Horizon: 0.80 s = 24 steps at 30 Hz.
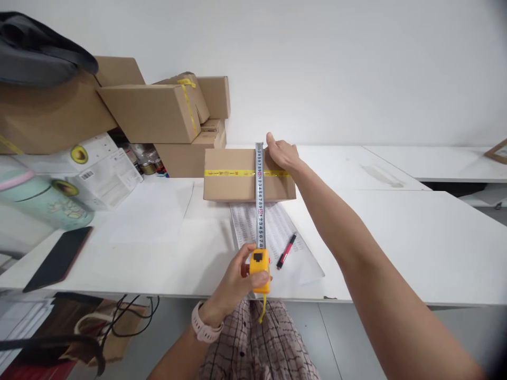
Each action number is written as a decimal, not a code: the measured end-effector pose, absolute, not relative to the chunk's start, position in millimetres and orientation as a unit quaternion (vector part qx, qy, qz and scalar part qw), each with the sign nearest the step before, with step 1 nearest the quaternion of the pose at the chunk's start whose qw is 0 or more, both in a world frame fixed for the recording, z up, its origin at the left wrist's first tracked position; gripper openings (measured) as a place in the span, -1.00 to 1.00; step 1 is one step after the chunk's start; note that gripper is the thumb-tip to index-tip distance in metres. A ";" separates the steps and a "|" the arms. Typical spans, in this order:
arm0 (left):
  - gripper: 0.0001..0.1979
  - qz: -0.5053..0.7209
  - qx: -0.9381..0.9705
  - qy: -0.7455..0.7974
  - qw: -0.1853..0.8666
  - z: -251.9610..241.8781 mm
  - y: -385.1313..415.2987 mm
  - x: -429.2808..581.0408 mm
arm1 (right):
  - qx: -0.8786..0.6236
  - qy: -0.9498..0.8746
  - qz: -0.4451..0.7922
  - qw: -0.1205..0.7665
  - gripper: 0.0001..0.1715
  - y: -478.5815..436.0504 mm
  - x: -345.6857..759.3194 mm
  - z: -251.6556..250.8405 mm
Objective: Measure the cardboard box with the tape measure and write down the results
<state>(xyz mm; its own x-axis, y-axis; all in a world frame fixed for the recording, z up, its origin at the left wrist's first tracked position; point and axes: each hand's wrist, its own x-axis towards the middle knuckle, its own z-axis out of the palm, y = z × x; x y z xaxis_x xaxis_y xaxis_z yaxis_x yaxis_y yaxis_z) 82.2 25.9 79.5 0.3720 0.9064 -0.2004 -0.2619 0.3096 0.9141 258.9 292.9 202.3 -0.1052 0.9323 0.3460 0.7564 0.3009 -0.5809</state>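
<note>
My left hand [241,274] is wrapped round a yellow tape measure [260,272] near the table's front edge. Its silver blade [260,195] runs away from me across the top of a cardboard box [229,187] banded with yellow tape. At the box's far right side is my right hand [283,153], thumb raised beside the blade's end; its other fingers are partly hidden, and what they grip cannot be made out. Under the box's near side lie printed sheets [245,224], with a red and black pen [286,251] on them.
Stacked cardboard boxes [146,113] stand at the back left, beside white avocado-printed boxes [103,177] and a mint bottle [51,200]. A dark phone [59,258] lies on the white table [150,264] at left. Black cables [134,316] hang below the front edge.
</note>
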 end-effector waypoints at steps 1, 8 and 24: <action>-0.35 0.406 0.421 0.385 0.714 78.0 25.8 82.0 | -0.584 -0.725 0.130 0.342 -0.12 293.3 258.1 202.4; -0.32 0.400 0.423 0.382 0.718 58.9 22.2 83.2 | -0.622 -0.703 0.117 0.324 -0.28 287.3 247.9 209.2; -0.38 0.388 0.439 0.396 0.707 47.5 28.7 87.8 | -0.615 -0.719 0.086 0.313 -0.38 301.5 249.1 200.7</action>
<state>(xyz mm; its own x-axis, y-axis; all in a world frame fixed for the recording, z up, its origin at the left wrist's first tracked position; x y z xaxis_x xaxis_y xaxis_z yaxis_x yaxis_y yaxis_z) 87.8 28.7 47.5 0.3845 0.8965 -0.2200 -0.2008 0.3139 0.9280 249.1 301.5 200.7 -0.0488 0.9375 0.3445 0.8303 0.2298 -0.5077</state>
